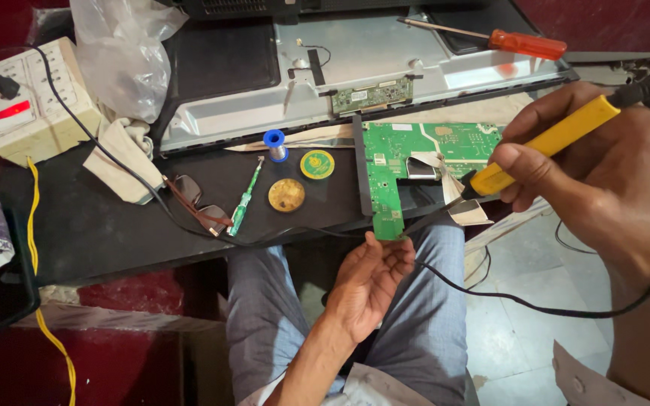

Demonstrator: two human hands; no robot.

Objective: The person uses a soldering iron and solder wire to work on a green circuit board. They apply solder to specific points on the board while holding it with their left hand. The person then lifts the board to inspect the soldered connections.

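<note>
A green circuit board (396,158) lies at the edge of the black table (99,225), with white flat ribbon cables (445,177) on it. My left hand (370,282) is palm up below the board, fingertips pinching its lower corner. My right hand (596,162) grips a yellow-handled soldering iron (543,143) like a pen, its dark tip (434,216) reaching down beside the board near the ribbon cables. The iron's black cord (536,304) loops over my lap.
A flat-panel display chassis (355,60) lies at the back with a red-handled screwdriver (524,43) on it. On the table: solder spool (274,143), two round tins (316,164), green tester screwdriver (244,201), glasses (193,199), power strip box (28,101), plastic bag (122,53), cloth (118,162).
</note>
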